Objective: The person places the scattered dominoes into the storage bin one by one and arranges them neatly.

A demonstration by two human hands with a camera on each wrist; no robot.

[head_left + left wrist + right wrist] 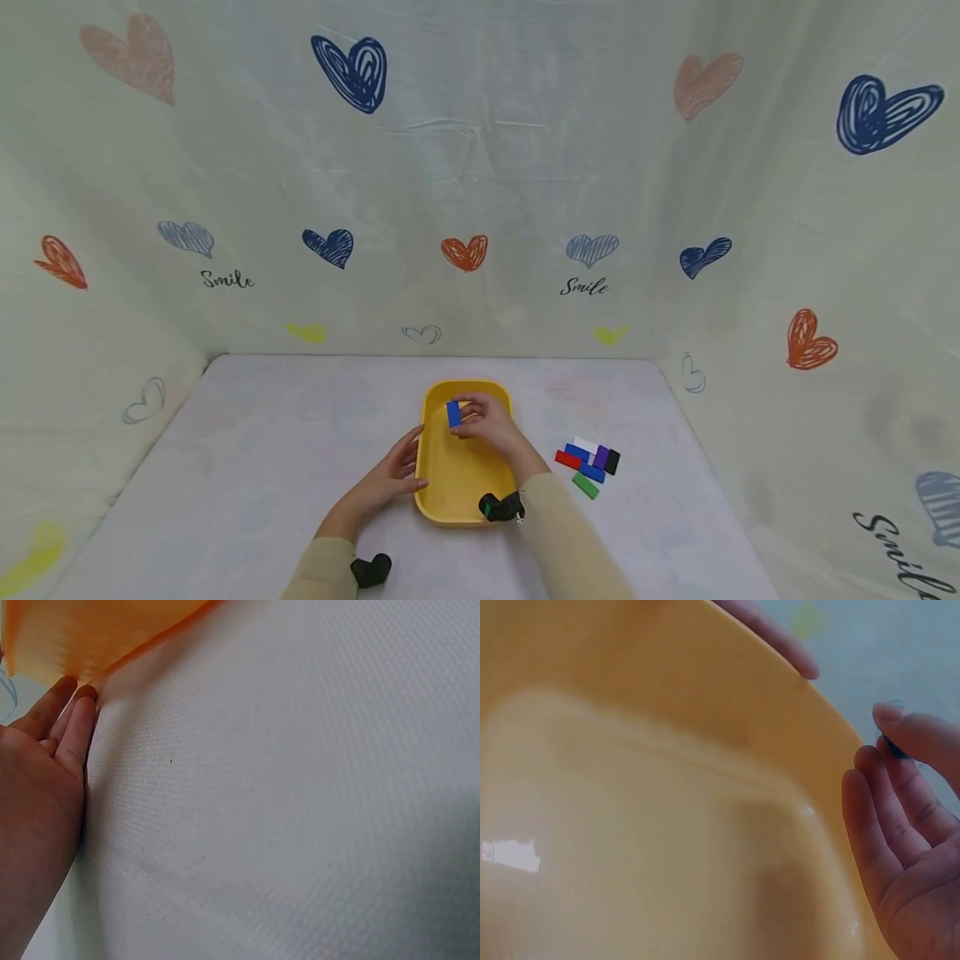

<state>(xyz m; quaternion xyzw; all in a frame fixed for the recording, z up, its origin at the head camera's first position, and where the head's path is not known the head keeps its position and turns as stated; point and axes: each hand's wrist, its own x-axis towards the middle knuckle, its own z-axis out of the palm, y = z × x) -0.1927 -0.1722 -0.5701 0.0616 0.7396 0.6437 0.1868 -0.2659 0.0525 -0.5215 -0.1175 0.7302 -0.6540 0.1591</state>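
A yellow tray (pixel 452 500) with rounded corners lies on the table. Over its far part my right hand (pixel 486 419) pinches a small blue block (pixel 453 414) between thumb and fingertips. The right wrist view shows only a dark bit of that block (pixel 895 747) between the thumb and fingers of my right hand (pixel 919 817). My left hand (pixel 390 475) rests against the tray's left side, its thumb by the rim. In the left wrist view, the extended fingers of my left hand (pixel 45 772) touch the outside of the tray (pixel 112 634).
Right of the tray lies a loose group of blocks: a red block (pixel 568 459), a green block (pixel 586 486), a purple block (pixel 601 456), a black block (pixel 612 462), a white block (pixel 585 444) and blue ones. A heart-printed curtain (pixel 480 167) surrounds the white table (pixel 300 433).
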